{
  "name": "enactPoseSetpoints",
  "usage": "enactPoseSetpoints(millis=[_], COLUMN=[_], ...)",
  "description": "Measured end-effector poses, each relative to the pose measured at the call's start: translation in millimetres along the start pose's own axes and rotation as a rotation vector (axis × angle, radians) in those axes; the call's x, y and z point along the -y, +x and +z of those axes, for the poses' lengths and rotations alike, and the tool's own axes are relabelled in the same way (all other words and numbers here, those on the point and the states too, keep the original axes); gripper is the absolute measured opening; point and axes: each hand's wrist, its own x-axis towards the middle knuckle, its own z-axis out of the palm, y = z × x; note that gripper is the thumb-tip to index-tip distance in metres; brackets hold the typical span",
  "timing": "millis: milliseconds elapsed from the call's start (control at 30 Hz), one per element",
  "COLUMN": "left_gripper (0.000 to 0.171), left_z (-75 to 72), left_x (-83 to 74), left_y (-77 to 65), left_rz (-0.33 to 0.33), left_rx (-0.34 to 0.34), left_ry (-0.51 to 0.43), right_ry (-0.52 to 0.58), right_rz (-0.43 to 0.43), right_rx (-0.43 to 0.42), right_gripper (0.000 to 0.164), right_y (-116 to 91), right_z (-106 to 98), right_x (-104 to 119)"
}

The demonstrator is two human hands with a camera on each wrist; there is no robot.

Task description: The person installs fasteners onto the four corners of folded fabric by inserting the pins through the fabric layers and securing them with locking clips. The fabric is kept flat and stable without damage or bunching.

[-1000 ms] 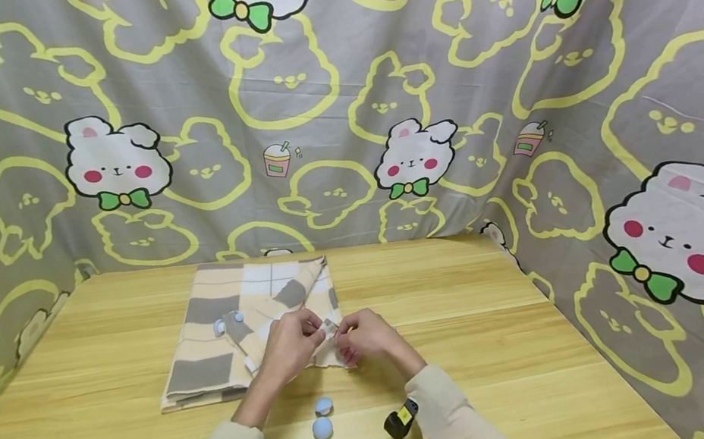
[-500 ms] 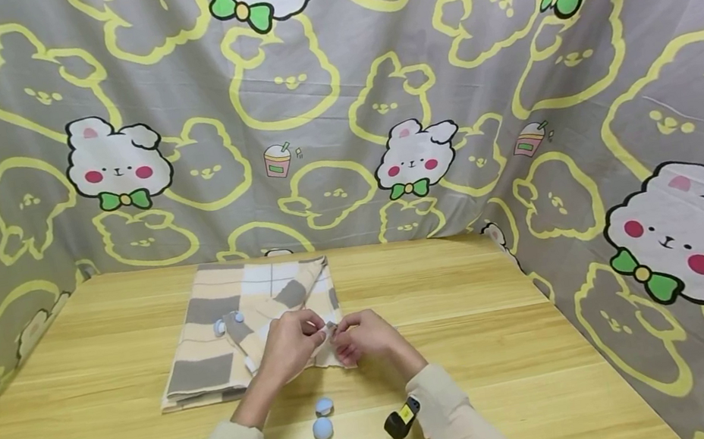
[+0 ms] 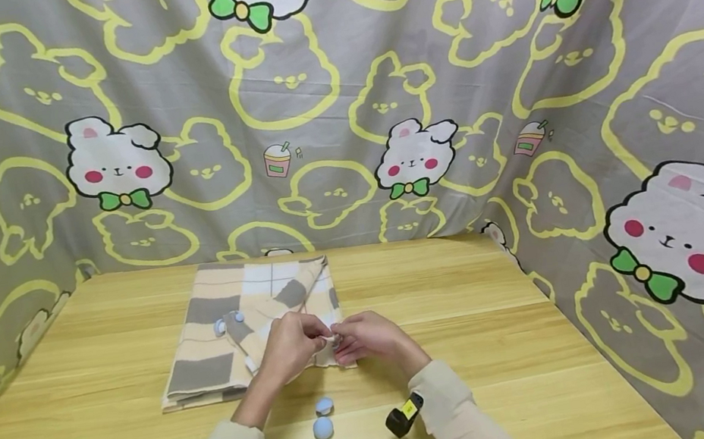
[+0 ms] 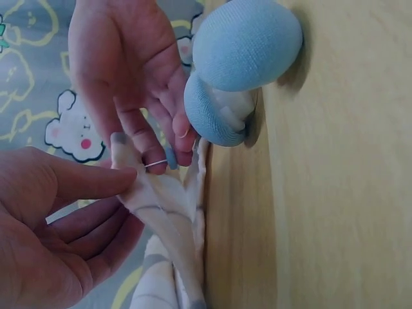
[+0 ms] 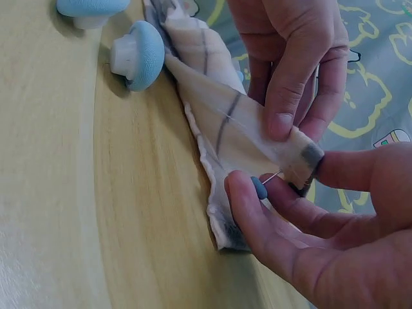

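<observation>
A folded checked blanket (image 3: 204, 373) in beige, white and grey lies on the table. My left hand (image 3: 290, 344) pinches one corner of it, thumb on top. My right hand (image 3: 374, 337) is at the same corner, holding a pin (image 5: 259, 188) with a flat blue head. In the right wrist view, a fingertip presses the pin head and the thin shaft points into the cloth corner (image 5: 302, 161). Where its tip ends is hidden. Nearer me are two mushroom-shaped duvet clip caps, one (image 3: 323, 429) dome up, the other (image 3: 323, 407) tipped on its side.
Two more light blue pieces, one (image 3: 220, 326) beside another (image 3: 239, 316), sit at a folded part of the blanket on the left. The wooden table (image 3: 470, 354) meets a patterned curtain (image 3: 335, 199) at the back and sides.
My right hand has turned slightly, its fingers now extending lower beside the corner. The pinched corner has tilted downward between the hands. The left hand stays nearly in place, and the caps have not moved.
</observation>
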Motion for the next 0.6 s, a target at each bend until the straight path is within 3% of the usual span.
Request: enactPoseSetpoints(millis=[333, 600], left_gripper=[0.016, 0.01], left_z=[-3.0, -9.5], left_x=[-0.7, -1.2], left_y=[-0.2, -0.1], left_rz=[0.005, -0.127], left_rx=[0.043, 0.128], left_ry=[-0.012, -0.05], right_ry=[0.025, 0.016], right_rz=[-0.021, -0.025], right_rx=[-0.014, -0.011], right_gripper=[0.019, 0.021], right_y=[0.1, -0.7], right_z=[1.3, 0.0], right_x=[-1.2, -1.2])
